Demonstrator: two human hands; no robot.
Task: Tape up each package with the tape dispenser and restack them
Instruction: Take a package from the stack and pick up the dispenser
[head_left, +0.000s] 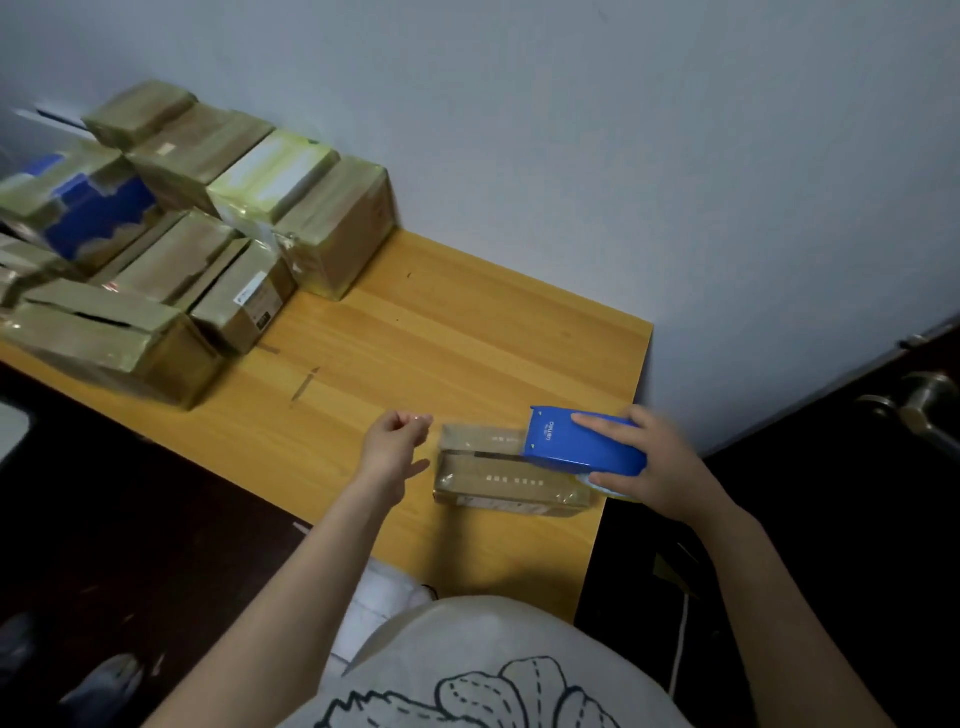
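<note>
Dispenser (582, 441) rested on the right end of the package (498, 478), gripped from above by the right hand (660, 462), with the fingers over its blue top and the thumb low on the near side. That hold probably served to press the tape down and draw it along the lid seam. A glossy strip ran from the dispenser's mouth toward the package's left end.

The package lay flat near the right front corner of the table (415, 338), close to the person, likely so both hands could reach it easily. The left hand (395, 441) hovered just beside the package's left end, apart from it, fingers curled in. Whether it pinched a loose tape end could not be told. It seemed placed to steady the package or catch the strip.

So the package lay under and left of the right hand's grip, between the two hands. The stack (171, 234) of taped packages sat well apart at the far left, against the wall (623, 156). By my judgement this package was mid-taping and not yet restacked.
</note>
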